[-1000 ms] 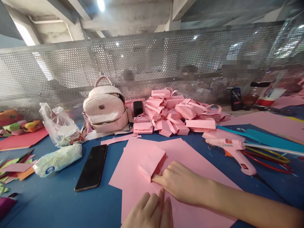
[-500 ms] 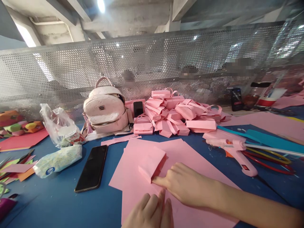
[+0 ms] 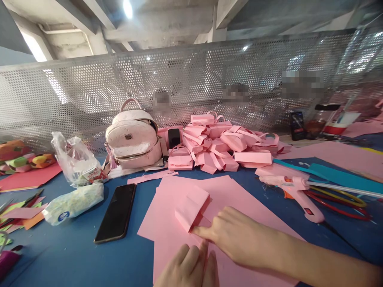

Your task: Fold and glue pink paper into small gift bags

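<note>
- Two hands, the left hand (image 3: 189, 266) and the right hand (image 3: 235, 233), are close together over pink sheets (image 3: 254, 211), toward the near edge of the blue table (image 3: 68, 255).
- The right hand stretches its index finger to the lower corner of a folded pink paper piece (image 3: 191, 205), other fingers curled; I cannot tell whether it grips the paper.
- The left hand's fingers are bent and narrowly spaced, just beside the right hand; whether they pinch anything, I cannot tell.
- The folded piece lies slanted on the sheets.
- Left of the sheets lies a black phone (image 3: 115, 213); a tissue pack (image 3: 76, 201) is nearer the left edge.
- Along the far edge, a pale pink backpack (image 3: 131, 139) stands near heaped pink paper boxes (image 3: 209, 147).
- A pink glue gun (image 3: 296, 183) lies toward the right edge.
</note>
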Available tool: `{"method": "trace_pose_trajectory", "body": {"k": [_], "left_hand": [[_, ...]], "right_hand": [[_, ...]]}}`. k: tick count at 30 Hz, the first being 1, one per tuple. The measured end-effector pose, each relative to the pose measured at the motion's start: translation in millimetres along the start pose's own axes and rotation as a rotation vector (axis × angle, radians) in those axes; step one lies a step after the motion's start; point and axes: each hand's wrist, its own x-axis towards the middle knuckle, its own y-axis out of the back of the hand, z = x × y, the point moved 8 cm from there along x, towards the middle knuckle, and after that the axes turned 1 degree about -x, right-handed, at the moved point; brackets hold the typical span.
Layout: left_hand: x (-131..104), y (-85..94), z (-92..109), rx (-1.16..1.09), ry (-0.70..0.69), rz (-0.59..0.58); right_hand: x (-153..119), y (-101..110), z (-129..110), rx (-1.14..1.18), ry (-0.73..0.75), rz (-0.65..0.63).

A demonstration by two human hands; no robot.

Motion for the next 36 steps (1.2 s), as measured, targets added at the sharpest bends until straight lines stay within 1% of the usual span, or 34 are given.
{"method": "trace_pose_trajectory", "body": {"k": [3, 6, 8, 10, 12, 16, 19, 24, 32, 36], "left_hand": [[0, 0.4, 1, -0.01, -0.005, 0.014], [1, 1.5, 0, -0.014, 0.006, 0.02], [1, 0.8, -1, -0.015, 0.018, 0.009], [0, -0.4, 0, -0.009, 0.009, 0.003], [-1, -1.3, 1, 0.004, 0.0, 0.013], [-3, -3.8, 3, 0.012, -0.02, 0.027], [-3, -3.5, 1, 0.008, -0.007, 0.042], [-4, -3.5, 3, 0.002, -0.039, 0.034], [-6, -3.0, 3, 0.003, -0.034, 0.05], [-3, -0.3, 3, 0.005, -0.037, 0.052]], "right_hand": [[2, 5, 1, 0.031, 0.002, -0.047], [3, 20, 2, 0.099, 0.008, -0.108], [3, 31, 4, 0.137, -0.007, -0.119], [3, 38, 5, 0.14, -0.018, -0.114], [3, 35, 3, 0.118, -0.003, -0.112], [8, 15, -2, 0.089, 0.045, -0.112], [15, 7, -3, 0.102, 0.067, -0.081], [25, 8, -4, 0.096, 0.073, -0.012], [26, 4, -2, 0.042, 0.042, -0.066], [23, 8, -2, 0.061, 0.022, -0.096]]}}
